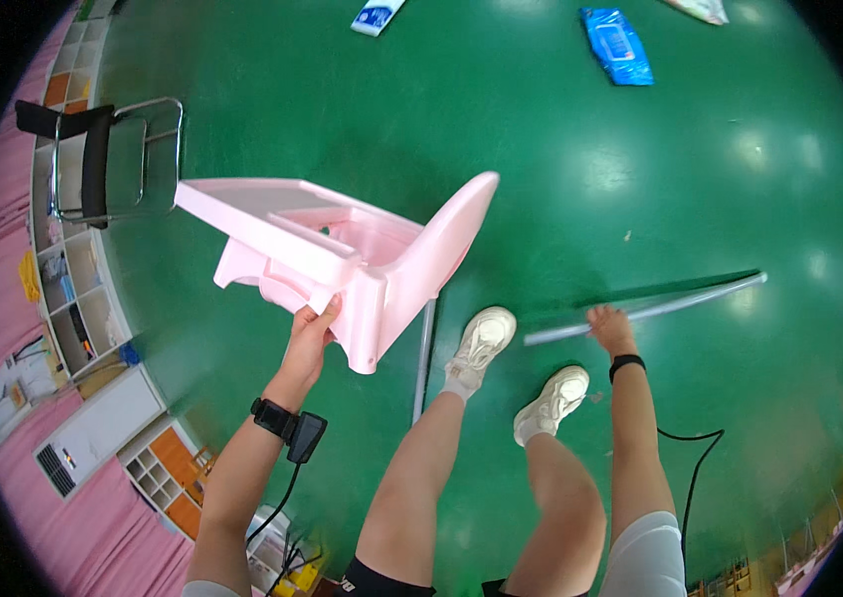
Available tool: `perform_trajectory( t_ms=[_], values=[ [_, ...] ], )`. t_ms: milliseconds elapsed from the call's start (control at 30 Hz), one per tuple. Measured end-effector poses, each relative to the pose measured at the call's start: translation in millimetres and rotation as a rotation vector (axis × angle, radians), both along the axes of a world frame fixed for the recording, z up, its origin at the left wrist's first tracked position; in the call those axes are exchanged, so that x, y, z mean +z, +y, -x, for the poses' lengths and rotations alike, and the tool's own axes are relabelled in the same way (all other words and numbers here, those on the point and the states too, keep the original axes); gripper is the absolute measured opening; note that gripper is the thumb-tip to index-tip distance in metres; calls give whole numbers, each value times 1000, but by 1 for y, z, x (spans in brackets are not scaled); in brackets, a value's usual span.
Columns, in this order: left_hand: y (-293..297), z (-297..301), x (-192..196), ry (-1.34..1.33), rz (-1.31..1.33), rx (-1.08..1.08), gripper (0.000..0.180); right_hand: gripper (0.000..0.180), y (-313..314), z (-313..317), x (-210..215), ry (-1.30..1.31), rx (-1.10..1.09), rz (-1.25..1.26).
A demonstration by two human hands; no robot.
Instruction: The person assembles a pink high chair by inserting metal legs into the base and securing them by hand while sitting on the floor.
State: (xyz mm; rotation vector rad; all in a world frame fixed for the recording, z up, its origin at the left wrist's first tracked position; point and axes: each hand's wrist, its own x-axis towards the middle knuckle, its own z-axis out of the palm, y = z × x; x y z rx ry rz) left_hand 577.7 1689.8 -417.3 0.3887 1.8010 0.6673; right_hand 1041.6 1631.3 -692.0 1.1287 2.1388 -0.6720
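My left hand (312, 333) grips the lower side of a pink plastic child's chair seat (404, 303), which has a raised backrest and a tray (262, 231) with a grey top. The seat is held tilted above the floor. My right hand (610, 326) is closed around a long grey metal tube (690, 300), near its left end. The tube slants up to the right, with a dark shadow along it. Another grey tube (425, 363) shows below the seat beside my left foot; whether it is joined to the seat I cannot tell.
The floor (580, 229) is green and shiny. A blue packet (618, 47) and a blue-and-white packet (376, 17) lie at the far side. A black chair with a metal frame (98, 164) stands at left, before white shelves (88, 289). A black cable (705, 448) trails beside my right arm.
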Motion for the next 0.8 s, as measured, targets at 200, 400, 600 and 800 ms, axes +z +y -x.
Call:
perform_trajectory(
  t_ms=[200, 400, 600, 800],
  values=[
    [4, 17, -1, 141, 177, -86, 32, 36, -19, 9, 147, 462, -353, 300],
    [-10, 8, -18, 691, 31, -196, 48, 37, -29, 7, 296, 590, -734, 268],
    [-53, -26, 84, 652, -124, -779, 35, 44, -32, -37, 412, 595, -1334, 327],
    [-59, -121, 299, 114, -301, -926, 25, 41, -45, -26, 524, 923, -1244, 423]
  ],
)
